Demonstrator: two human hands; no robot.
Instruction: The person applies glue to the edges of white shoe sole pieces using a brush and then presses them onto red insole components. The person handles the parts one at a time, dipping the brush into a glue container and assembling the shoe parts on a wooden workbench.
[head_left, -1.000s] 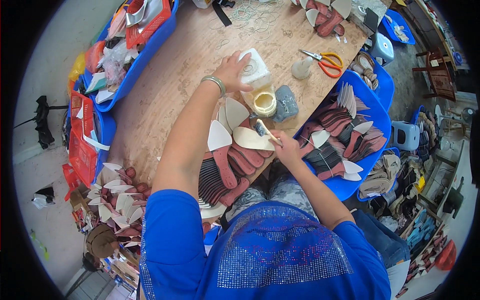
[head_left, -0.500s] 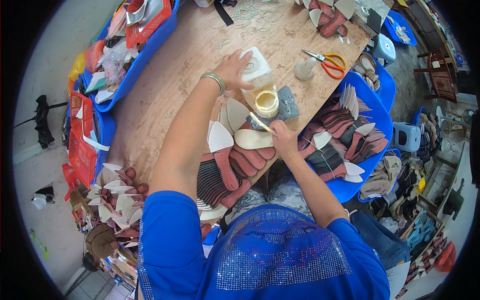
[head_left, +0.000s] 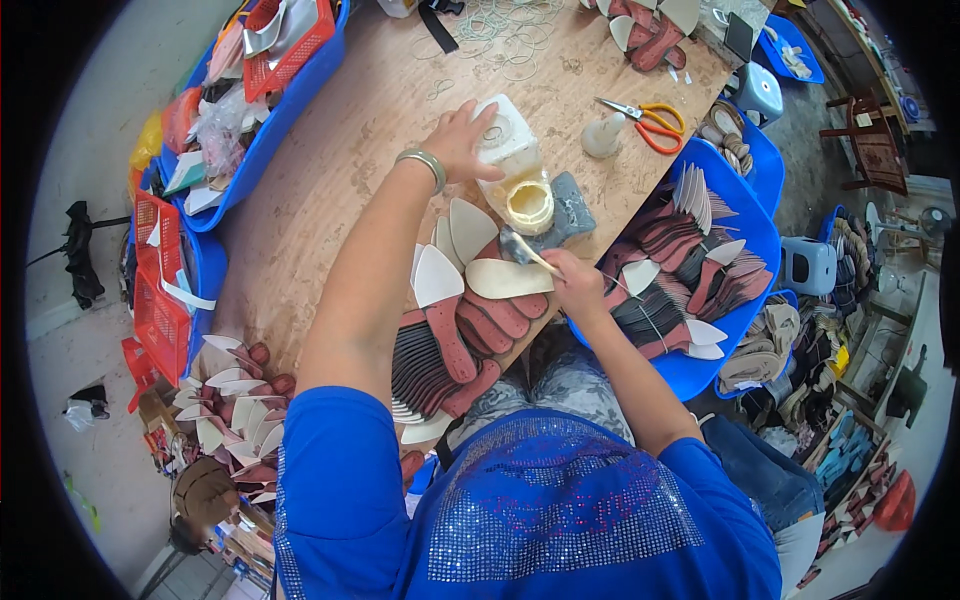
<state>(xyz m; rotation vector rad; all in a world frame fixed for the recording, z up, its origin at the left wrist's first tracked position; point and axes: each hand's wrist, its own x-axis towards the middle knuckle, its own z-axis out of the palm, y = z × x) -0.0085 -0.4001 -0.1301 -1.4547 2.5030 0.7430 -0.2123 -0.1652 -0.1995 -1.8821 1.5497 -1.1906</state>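
Observation:
My right hand [head_left: 577, 283] is closed round a brush [head_left: 535, 256] with a pale handle. The brush's blurred head is over the upper edge of a cream insole-shaped piece [head_left: 505, 280]; contact is unclear. Beneath and beside it are fanned dark red insoles [head_left: 452, 340] with white tips. My left hand [head_left: 462, 143], fingers spread, rests against the side of a white plastic jug [head_left: 508, 140]. The jug lies tilted with its wide, cream-crusted mouth toward me, on a dark grey block [head_left: 573, 205].
Orange-handled scissors [head_left: 650, 122] and a small whitish bottle [head_left: 602, 136] lie beyond the block. A blue tub [head_left: 758, 265] with bundled insoles stands at the table's right edge. More insoles [head_left: 655, 40] are piled at the back. Blue bins [head_left: 285, 130] stand on the left.
The brush in my right hand has turned, its head going from near the jug's mouth down to the cream piece. My left hand stays at the jug. The whole view has shifted slightly.

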